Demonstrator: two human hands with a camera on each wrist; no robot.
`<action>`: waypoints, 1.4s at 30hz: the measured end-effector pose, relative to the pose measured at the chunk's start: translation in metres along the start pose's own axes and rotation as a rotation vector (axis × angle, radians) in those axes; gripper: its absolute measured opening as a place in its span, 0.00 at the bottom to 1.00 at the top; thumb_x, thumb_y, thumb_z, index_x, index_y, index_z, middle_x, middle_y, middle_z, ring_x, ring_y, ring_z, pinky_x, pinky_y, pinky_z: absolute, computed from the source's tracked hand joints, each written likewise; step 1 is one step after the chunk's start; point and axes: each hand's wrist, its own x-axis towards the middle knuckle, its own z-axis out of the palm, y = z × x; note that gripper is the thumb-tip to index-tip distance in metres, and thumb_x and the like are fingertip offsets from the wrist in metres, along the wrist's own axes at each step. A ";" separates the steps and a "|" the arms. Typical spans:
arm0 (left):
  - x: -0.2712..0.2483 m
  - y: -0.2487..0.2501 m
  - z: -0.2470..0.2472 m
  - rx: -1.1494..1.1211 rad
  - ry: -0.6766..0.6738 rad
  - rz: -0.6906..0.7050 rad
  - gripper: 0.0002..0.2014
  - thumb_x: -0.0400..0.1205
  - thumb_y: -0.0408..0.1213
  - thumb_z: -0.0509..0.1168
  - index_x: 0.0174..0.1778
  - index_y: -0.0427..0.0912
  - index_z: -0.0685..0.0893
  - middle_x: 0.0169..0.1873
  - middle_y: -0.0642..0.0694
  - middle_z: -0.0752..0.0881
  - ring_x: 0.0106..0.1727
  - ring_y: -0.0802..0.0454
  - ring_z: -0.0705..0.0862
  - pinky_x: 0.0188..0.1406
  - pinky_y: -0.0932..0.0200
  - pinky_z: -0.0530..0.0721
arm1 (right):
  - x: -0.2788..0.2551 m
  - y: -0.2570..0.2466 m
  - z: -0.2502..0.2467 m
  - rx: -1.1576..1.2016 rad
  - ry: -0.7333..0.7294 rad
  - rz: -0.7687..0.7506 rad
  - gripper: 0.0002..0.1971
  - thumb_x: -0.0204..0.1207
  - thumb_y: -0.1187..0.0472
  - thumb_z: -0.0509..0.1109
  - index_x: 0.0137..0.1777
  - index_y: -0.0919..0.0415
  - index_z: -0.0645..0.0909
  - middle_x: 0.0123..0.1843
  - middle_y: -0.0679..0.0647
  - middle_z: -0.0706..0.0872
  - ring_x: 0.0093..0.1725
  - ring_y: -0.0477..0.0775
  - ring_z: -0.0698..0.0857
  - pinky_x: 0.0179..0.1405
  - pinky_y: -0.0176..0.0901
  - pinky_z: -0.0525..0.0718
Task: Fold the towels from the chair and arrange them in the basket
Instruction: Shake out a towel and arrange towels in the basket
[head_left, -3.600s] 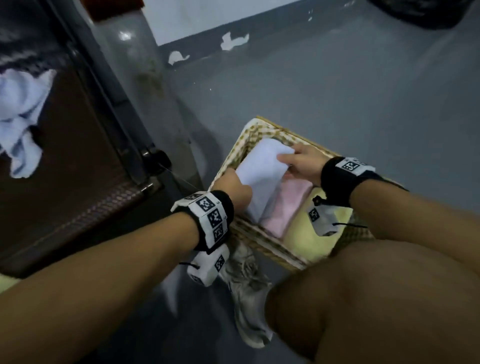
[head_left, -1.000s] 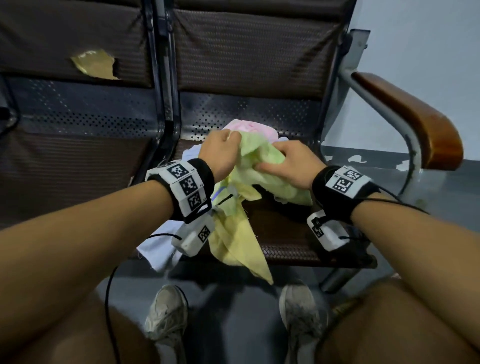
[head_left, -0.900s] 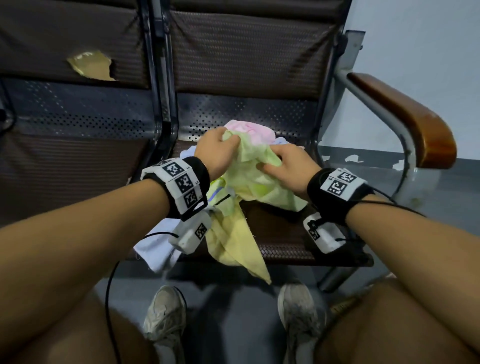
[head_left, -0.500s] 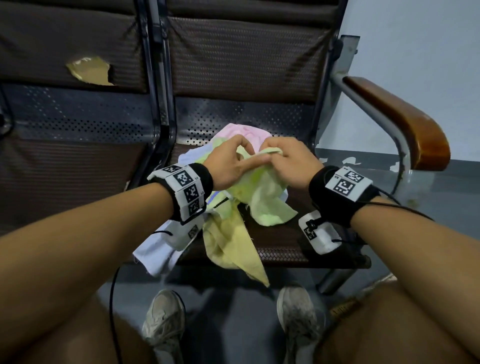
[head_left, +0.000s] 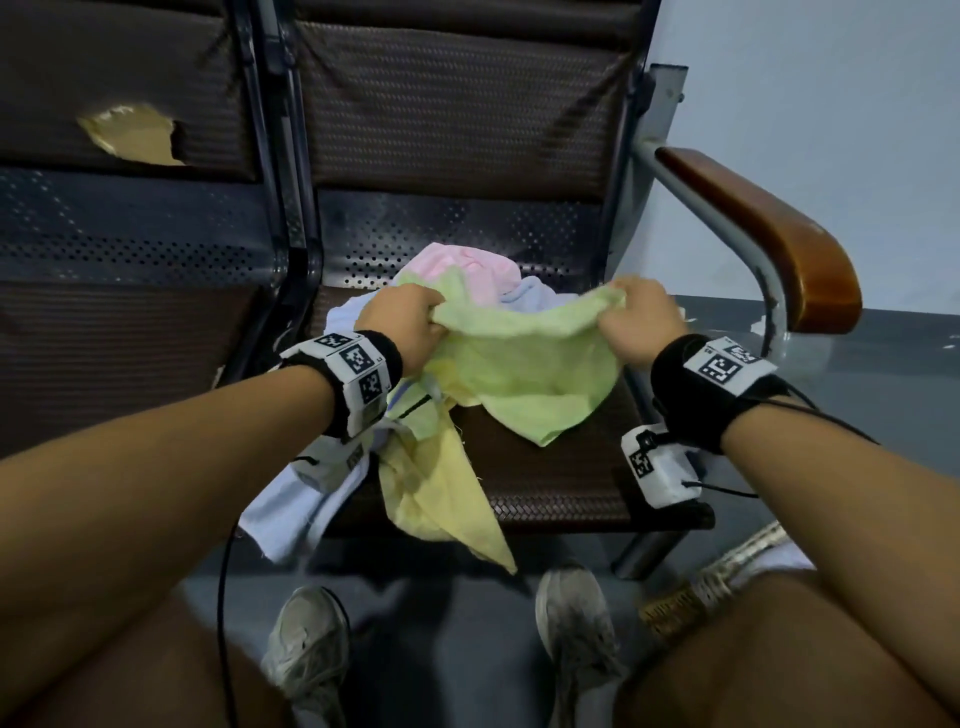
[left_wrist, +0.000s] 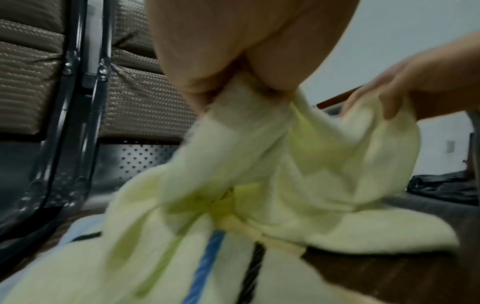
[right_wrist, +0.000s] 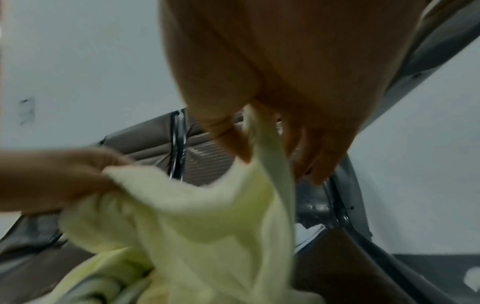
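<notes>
The green towel (head_left: 524, 364) hangs stretched over the chair (head_left: 545, 467) seat, above a heap of pink, blue and yellow towels (head_left: 431, 483). The left hand (head_left: 410, 325) and right hand (head_left: 641, 325) each pinch an upper corner, knuckles up, held apart. Only a corner of the basket (head_left: 711, 587) shows beside the right knee; its contents are hidden.

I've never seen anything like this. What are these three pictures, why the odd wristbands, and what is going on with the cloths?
No robot here: a person wears three cameras. The big view is from the head, looking down; the two blurry ones look along each wrist from the boxes under the wristbands. The left hand and right hand each pinch an edge of a light green towel, stretched between them above the chair seat. On the seat lie more towels: pink, pale blue and yellow. A basket edge shows lower right.
</notes>
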 end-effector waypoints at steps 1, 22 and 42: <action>-0.001 0.006 -0.001 -0.067 0.028 0.038 0.10 0.77 0.32 0.62 0.46 0.43 0.89 0.42 0.44 0.89 0.50 0.39 0.85 0.45 0.53 0.80 | -0.005 -0.001 0.006 -0.049 -0.133 -0.026 0.18 0.76 0.62 0.68 0.65 0.54 0.81 0.63 0.55 0.84 0.58 0.57 0.83 0.56 0.44 0.80; -0.002 0.021 -0.029 -1.144 -0.045 -0.539 0.06 0.84 0.33 0.64 0.44 0.34 0.84 0.31 0.40 0.84 0.22 0.52 0.84 0.26 0.59 0.87 | 0.006 -0.015 0.030 -0.068 -0.061 -0.526 0.06 0.77 0.59 0.73 0.47 0.56 0.91 0.40 0.48 0.89 0.40 0.50 0.85 0.43 0.43 0.77; 0.005 0.060 -0.048 -1.499 0.100 -0.452 0.09 0.85 0.31 0.60 0.55 0.31 0.83 0.41 0.34 0.87 0.37 0.44 0.87 0.45 0.51 0.92 | -0.015 -0.047 0.065 -0.190 -0.383 -0.299 0.33 0.70 0.24 0.61 0.23 0.52 0.72 0.20 0.43 0.76 0.28 0.50 0.77 0.31 0.46 0.74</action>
